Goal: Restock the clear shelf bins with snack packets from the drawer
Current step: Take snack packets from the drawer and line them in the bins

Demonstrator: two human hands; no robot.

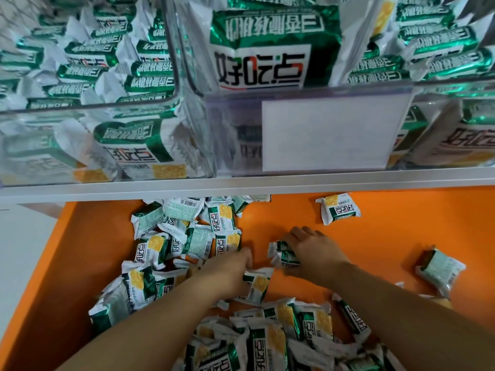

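Lying in the orange drawer (388, 236), a green-and-white foil snack packet (283, 256) is clenched by the right hand (312, 250) and juts toward the left hand (235, 266), whose curled fingers' hold I can't tell. The clear plastic shelf bins (80, 109) sit above.

Bare forearms (150, 325) lead to the left hand (233, 269) and right hand (314, 250) (bare as well).
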